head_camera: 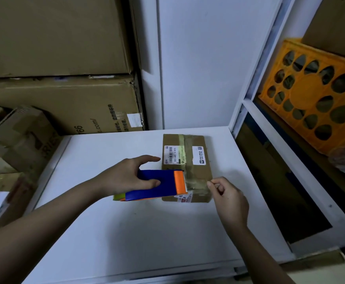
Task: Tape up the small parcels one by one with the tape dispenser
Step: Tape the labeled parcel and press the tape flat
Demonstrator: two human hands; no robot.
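Head view
Parcel: a small, flat, rectangular cardboard parcel [188,167] with white printed labels and glossy clear tape lies on the smooth white table [126,232].
Dispenser: the blue plastic tape dispenser [157,186] with an orange blade end is held over the parcel's near left edge.
Left hand: the left hand [130,177] grips the dispenser, thumb across its side, index finger straight.
Right hand: the right hand [229,199] pinches the clear tape end [200,184] at the parcel's near right corner.
Surroundings: large brown cartons [61,103] stacked at left; a perforated orange plastic crate [315,99] on the right shelf.
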